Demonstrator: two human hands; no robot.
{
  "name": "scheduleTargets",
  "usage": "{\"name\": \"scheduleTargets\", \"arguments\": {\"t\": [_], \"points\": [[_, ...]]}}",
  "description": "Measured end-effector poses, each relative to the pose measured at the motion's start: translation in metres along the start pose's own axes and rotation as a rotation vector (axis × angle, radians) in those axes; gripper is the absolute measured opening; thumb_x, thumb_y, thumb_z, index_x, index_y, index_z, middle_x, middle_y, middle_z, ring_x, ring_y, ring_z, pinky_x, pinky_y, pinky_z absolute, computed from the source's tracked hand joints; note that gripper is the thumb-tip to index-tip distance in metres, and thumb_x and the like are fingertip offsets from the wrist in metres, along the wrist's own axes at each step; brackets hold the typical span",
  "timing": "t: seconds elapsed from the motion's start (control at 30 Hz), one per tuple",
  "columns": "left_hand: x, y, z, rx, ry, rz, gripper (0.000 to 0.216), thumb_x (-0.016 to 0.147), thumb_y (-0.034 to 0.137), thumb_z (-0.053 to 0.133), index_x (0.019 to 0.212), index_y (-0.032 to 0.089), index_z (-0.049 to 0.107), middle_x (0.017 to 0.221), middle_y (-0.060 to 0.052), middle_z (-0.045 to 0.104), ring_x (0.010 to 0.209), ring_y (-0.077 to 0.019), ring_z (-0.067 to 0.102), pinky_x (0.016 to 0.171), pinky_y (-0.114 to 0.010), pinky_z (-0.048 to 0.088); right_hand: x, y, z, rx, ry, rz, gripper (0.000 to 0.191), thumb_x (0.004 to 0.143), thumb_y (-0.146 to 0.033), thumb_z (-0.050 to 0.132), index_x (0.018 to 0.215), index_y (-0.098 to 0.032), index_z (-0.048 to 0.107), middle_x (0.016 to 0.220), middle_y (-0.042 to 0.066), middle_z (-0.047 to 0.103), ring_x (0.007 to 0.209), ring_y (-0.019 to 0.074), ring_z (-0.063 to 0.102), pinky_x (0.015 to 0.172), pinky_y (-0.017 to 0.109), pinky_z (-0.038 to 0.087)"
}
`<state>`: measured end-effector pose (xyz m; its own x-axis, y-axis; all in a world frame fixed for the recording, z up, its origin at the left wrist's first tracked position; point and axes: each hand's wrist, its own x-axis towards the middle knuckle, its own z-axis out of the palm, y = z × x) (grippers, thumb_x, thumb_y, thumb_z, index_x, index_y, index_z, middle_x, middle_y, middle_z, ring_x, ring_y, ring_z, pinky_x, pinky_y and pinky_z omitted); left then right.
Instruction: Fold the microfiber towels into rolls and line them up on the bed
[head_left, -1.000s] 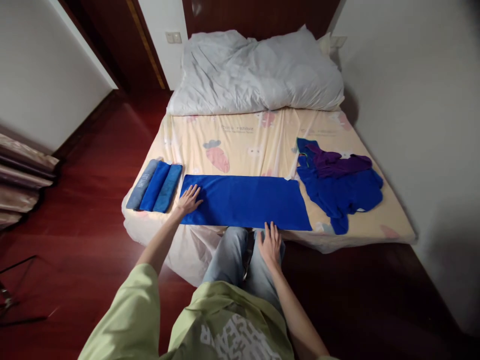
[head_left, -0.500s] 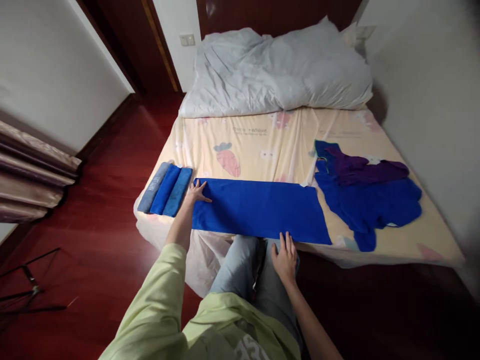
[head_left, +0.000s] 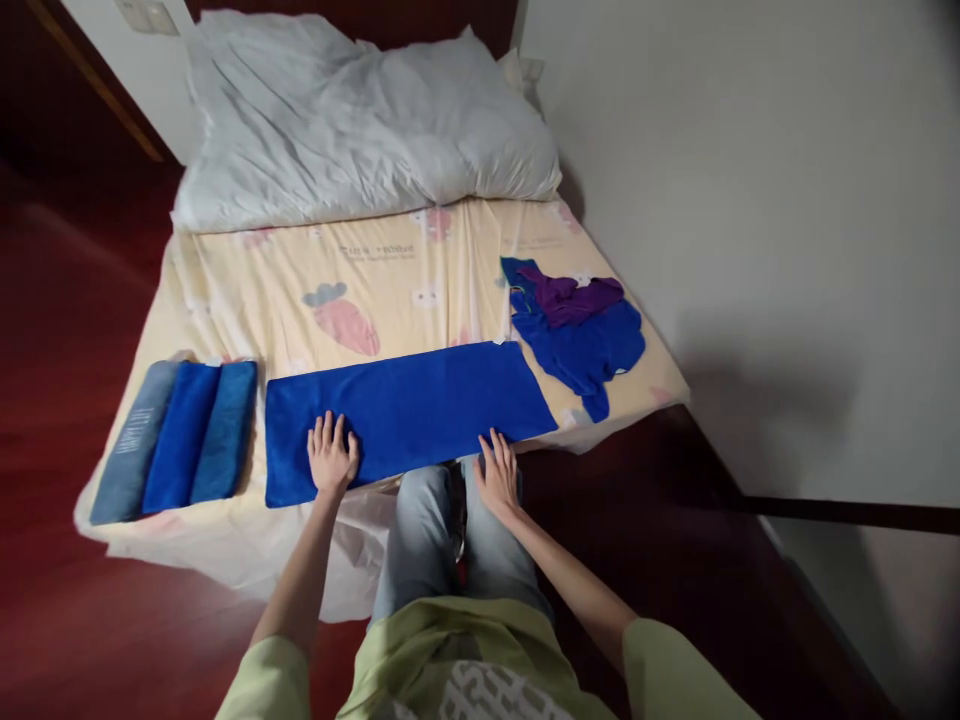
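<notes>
A long blue towel [head_left: 420, 405] lies flat along the near edge of a bed with a pale yellow sheet [head_left: 420, 285]. My left hand [head_left: 331, 455] rests flat and open on the towel's near left part, fingers spread. My right hand [head_left: 497, 473] lies open at the towel's near edge, its fingertips touching the cloth, right of the middle. Neither hand holds anything.
Three folded towels [head_left: 176, 437], one grey and two blue, lie side by side left of the flat towel. A heap of blue and purple cloths [head_left: 577, 325] sits at the right. A white duvet [head_left: 360, 115] covers the bed's far end. A white wall rises on the right.
My left hand slid from the towel's left end to its near left part. The camera swung right. My right hand stays at the near edge.
</notes>
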<state>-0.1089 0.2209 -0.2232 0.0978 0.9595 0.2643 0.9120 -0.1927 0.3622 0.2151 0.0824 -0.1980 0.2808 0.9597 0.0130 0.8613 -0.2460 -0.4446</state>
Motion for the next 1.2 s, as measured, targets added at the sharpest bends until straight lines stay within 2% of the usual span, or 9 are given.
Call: {"name": "scheduleTargets", "arguments": {"t": [0.17, 0.3, 0.43, 0.53, 0.73, 0.9, 1.0, 1.1, 1.2], "points": [[0.007, 0.000, 0.001, -0.031, 0.013, -0.018, 0.059, 0.095, 0.028, 0.044, 0.154, 0.021, 0.043, 0.163, -0.013, 0.037, 0.154, -0.0330, 0.026, 0.123, -0.061, 0.023, 0.092, 0.001, -0.015, 0.005, 0.045, -0.053, 0.054, 0.104, -0.034, 0.035, 0.156, -0.022, 0.041, 0.168, 0.009, 0.027, 0.155, 0.0282, 0.025, 0.125, 0.053, 0.026], [0.007, 0.000, 0.003, -0.033, 0.035, -0.006, 0.060, 0.094, 0.026, 0.047, 0.154, 0.022, 0.043, 0.162, -0.013, 0.038, 0.154, -0.0329, 0.028, 0.123, -0.060, 0.024, 0.199, 0.028, -0.028, -0.007, 0.102, 0.133, 0.051, 0.105, -0.029, 0.030, 0.148, -0.012, 0.051, 0.160, 0.015, 0.043, 0.150, 0.0253, 0.037, 0.123, 0.045, 0.030], [0.008, 0.000, 0.007, -0.059, 0.054, -0.002, 0.066, 0.090, 0.024, 0.051, 0.155, 0.025, 0.040, 0.163, -0.012, 0.037, 0.152, -0.0351, 0.030, 0.121, -0.064, 0.025, 0.259, 0.064, -0.031, -0.065, -0.038, 0.183, 0.048, 0.104, -0.024, 0.035, 0.145, -0.005, 0.053, 0.155, 0.018, 0.049, 0.147, 0.0255, 0.042, 0.124, 0.042, 0.029], [0.010, 0.000, 0.010, -0.069, 0.065, -0.010, 0.069, 0.089, 0.023, 0.052, 0.156, 0.028, 0.039, 0.163, -0.010, 0.037, 0.152, -0.0352, 0.031, 0.122, -0.064, 0.026, 0.279, 0.082, -0.029, -0.124, -0.060, 0.107, 0.048, 0.103, -0.022, 0.038, 0.143, -0.002, 0.054, 0.156, 0.019, 0.047, 0.148, 0.0273, 0.040, 0.125, 0.045, 0.027], [0.013, 0.003, 0.011, -0.072, 0.086, -0.012, 0.071, 0.089, 0.023, 0.054, 0.157, 0.030, 0.038, 0.163, -0.008, 0.038, 0.151, -0.0342, 0.032, 0.123, -0.062, 0.027, 0.324, 0.106, -0.042, -0.137, 0.051, 0.116, 0.040, 0.097, -0.015, 0.045, 0.131, -0.012, 0.066, 0.133, 0.015, 0.065, 0.126, 0.0253, 0.057, 0.113, 0.041, 0.043], [0.014, 0.004, 0.012, -0.132, 0.072, -0.028, 0.070, 0.088, 0.022, 0.055, 0.157, 0.029, 0.041, 0.163, -0.007, 0.037, 0.152, -0.0352, 0.031, 0.124, -0.063, 0.024, 0.354, 0.119, -0.054, -0.124, -0.105, 0.133, 0.028, 0.092, -0.013, 0.057, 0.115, -0.013, 0.073, 0.111, 0.012, 0.071, 0.108, 0.0232, 0.063, 0.103, 0.037, 0.049], [0.014, 0.004, 0.013, -0.169, 0.070, -0.042, 0.069, 0.088, 0.023, 0.055, 0.156, 0.029, 0.042, 0.164, -0.005, 0.036, 0.151, -0.0364, 0.031, 0.124, -0.065, 0.022, 0.351, 0.113, -0.051, -0.135, -0.020, 0.132, 0.029, 0.093, -0.014, 0.053, 0.115, -0.013, 0.072, 0.112, 0.013, 0.069, 0.108, 0.0240, 0.061, 0.103, 0.039, 0.049], [0.014, 0.003, 0.014, -0.176, 0.066, -0.055, 0.068, 0.089, 0.023, 0.056, 0.155, 0.028, 0.043, 0.164, -0.005, 0.035, 0.151, -0.0367, 0.030, 0.124, -0.065, 0.021, 0.328, 0.094, -0.040, -0.201, 0.118, 0.011, 0.036, 0.099, -0.020, 0.044, 0.128, -0.013, 0.065, 0.131, 0.017, 0.060, 0.124, 0.0286, 0.051, 0.112, 0.047, 0.041], [0.013, 0.002, 0.015, -0.173, 0.053, -0.058, 0.067, 0.090, 0.024, 0.056, 0.155, 0.029, 0.043, 0.165, -0.005, 0.035, 0.152, -0.0356, 0.029, 0.125, -0.062, 0.021, 0.299, 0.079, -0.027, -0.244, 0.040, -0.145, 0.045, 0.105, -0.032, 0.036, 0.142, -0.015, 0.054, 0.144, 0.017, 0.053, 0.134, 0.0312, 0.045, 0.116, 0.052, 0.035]]}}
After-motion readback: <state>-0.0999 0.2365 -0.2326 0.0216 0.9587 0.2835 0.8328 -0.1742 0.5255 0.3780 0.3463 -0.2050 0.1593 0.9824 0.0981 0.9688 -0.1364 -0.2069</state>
